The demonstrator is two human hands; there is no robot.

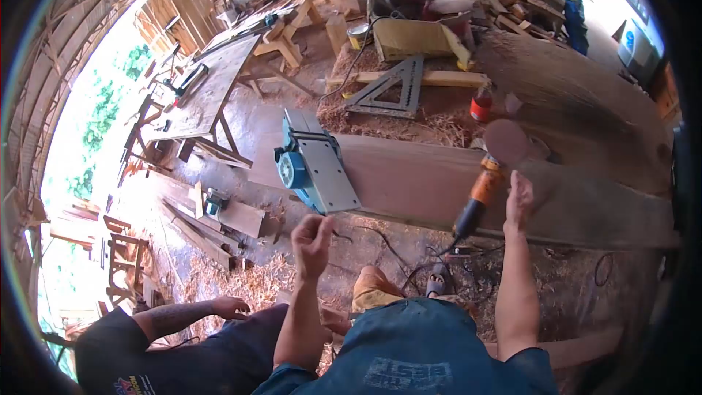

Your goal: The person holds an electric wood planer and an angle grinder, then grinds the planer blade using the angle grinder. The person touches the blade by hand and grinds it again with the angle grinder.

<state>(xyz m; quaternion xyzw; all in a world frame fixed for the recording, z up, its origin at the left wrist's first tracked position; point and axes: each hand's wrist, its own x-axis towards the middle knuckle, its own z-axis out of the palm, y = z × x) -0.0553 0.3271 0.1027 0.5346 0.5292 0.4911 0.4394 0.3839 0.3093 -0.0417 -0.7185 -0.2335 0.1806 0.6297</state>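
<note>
My left hand [313,243] is closed with the thumb on top, just below the near end of a teal electric planer [316,164]; whatever it may hold is too small to make out. The planer lies on a wide wooden plank [417,168] with its flat metal sole turned up. My right hand [520,196], fingers stretched out and holding nothing, is beside an orange and black disc sander [482,190]. This sander rests on the plank, its round brown sanding disc [506,141] facing up.
A metal speed square [391,89], a red bottle [481,106] and a cardboard box [417,36] stand beyond the plank among shavings. Another person [183,344] is at my left. Cords [409,271] trail below the plank. A work table [201,95] stands at far left.
</note>
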